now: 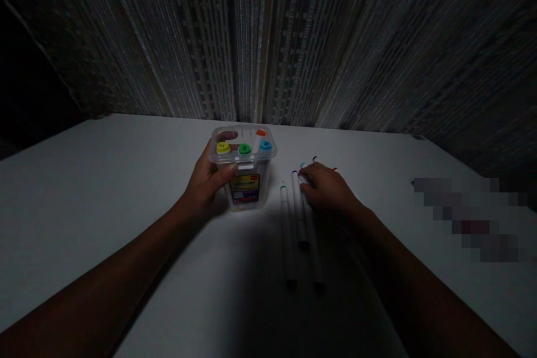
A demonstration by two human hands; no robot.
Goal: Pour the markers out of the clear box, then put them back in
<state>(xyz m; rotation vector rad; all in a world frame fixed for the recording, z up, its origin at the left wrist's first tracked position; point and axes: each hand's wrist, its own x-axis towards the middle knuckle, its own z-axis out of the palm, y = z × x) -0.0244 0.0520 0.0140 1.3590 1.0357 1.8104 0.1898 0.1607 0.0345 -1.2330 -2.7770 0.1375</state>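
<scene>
My left hand (210, 176) is wrapped around the side of a clear plastic box (263, 182), its thumb across the front by a dark and yellow label (245, 189). Inside the box stand markers, among them a yellow-capped marker (223, 147), a green one (244, 149), a blue one (265, 146) and an orange one (260, 134). To the right of the box several white markers lie on the table. My right hand (327, 185) is closed over them, its fingertips on a light-blue-ended marker (308, 210). Beside it lie a dark-blue-ended marker (298, 201) and a green-ended marker (286, 224).
The white table (126, 179) runs back to a striped, textured curtain (251, 39). Past my right hand show a dark marker end (315, 159) and a red one (334, 169). A pixelated patch covers something on the far right. The light is dim.
</scene>
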